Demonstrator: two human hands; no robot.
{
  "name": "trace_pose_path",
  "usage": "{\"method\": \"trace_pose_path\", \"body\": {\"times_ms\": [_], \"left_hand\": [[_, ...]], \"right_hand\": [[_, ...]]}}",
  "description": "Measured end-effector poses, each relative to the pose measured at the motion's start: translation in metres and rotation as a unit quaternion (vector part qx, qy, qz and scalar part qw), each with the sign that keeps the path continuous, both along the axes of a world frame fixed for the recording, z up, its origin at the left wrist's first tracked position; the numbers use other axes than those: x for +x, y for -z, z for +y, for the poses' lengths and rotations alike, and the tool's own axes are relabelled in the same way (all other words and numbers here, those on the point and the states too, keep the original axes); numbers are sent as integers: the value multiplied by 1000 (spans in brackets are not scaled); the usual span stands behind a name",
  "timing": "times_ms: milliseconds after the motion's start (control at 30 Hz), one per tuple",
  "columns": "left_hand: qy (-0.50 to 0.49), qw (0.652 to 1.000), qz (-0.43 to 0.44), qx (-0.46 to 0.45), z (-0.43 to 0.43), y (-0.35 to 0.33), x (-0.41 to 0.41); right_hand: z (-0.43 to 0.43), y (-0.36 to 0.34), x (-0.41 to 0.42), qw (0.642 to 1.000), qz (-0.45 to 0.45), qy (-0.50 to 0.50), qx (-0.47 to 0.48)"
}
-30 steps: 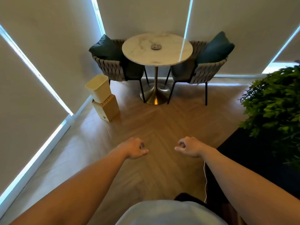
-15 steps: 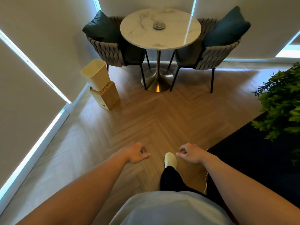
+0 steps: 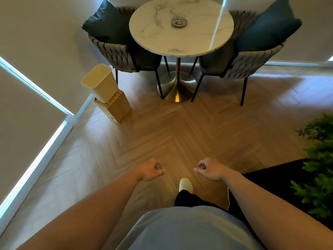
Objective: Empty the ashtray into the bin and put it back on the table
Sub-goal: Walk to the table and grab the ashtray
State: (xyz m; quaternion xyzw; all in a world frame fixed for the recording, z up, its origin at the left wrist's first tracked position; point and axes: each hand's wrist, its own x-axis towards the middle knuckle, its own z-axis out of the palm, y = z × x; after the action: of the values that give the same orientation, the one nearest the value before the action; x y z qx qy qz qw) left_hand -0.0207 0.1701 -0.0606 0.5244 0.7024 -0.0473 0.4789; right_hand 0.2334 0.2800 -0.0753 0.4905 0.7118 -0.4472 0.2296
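A small round metal ashtray (image 3: 179,22) with something pale in it rests near the middle of the round marble table (image 3: 155,38) at the top of the view. A cream bin (image 3: 100,82) stands on a wooden box (image 3: 115,107) by the left wall, left of the table. My left hand (image 3: 151,169) and my right hand (image 3: 209,168) hang low over the floor, far short of the table. Both hands have their fingers curled in loosely and hold nothing.
Two woven chairs with dark cushions flank the table, one at left (image 3: 115,49) and one at right (image 3: 252,56). A green plant (image 3: 319,168) and a dark rug (image 3: 281,179) lie at the right. Blinds cover the walls. My foot (image 3: 185,184) is forward on the herringbone floor.
The table, chairs and bin have grown larger and moved up in the view as I step closer. My foot has come into sight. Both hands stay curled and empty.
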Motion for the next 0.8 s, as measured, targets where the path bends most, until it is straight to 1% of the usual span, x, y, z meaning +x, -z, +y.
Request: {"method": "trace_pose_path", "body": {"times_ms": [100, 300, 800], "left_hand": [[4, 1000, 1, 10, 39, -6, 2], [-24, 999, -11, 44, 96, -18, 10], [-19, 999, -3, 26, 171, -11, -5]], "right_hand": [[36, 1, 2, 1000, 9, 4, -6], [89, -2, 9, 1000, 8, -3, 4], [164, 1, 2, 999, 29, 17, 6]]}}
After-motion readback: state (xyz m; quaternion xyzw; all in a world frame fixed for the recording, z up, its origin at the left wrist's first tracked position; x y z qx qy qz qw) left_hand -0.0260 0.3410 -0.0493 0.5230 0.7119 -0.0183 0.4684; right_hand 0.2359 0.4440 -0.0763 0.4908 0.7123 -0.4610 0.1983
